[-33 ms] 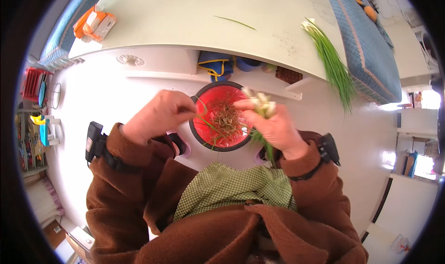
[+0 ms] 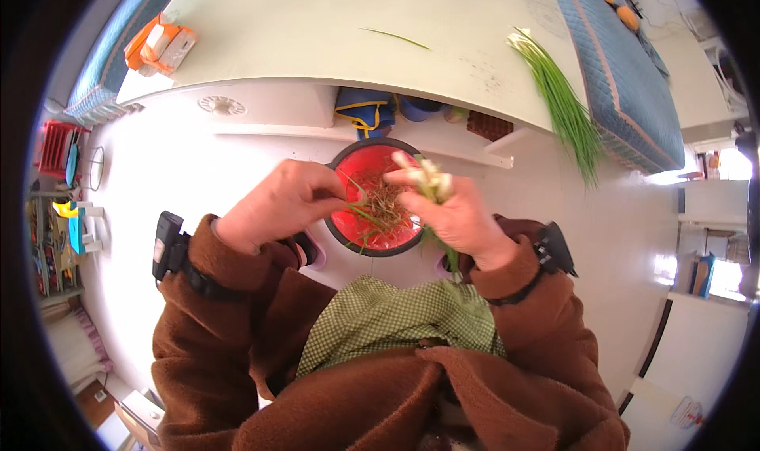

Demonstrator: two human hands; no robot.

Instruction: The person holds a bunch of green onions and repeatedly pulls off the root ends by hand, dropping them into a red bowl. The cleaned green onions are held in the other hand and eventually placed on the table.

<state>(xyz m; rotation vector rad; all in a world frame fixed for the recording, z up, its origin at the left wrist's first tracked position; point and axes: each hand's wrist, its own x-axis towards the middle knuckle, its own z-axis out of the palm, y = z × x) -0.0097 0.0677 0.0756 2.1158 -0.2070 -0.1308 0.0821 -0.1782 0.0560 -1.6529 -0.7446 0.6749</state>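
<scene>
I see a small bunch of scallions [image 2: 427, 183], white bulb ends up and green stalks trailing below the palm, clamped in my right hand [image 2: 455, 213] over the red bucket [image 2: 348, 159] of trimmings. My left hand [image 2: 277, 205] has fingertips pinched together on a thin green strand just beside the bulbs.

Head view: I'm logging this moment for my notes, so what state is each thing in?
Left hand: pinching a thin green strand over the bucket.
Right hand: shut on a small bunch of scallions, white ends up.
Red bucket: upright, open, holding roots and trimmings.
Scallion pile: lying loose on the table, apart from both hands.
Single green strand: lying alone on the table.
</scene>
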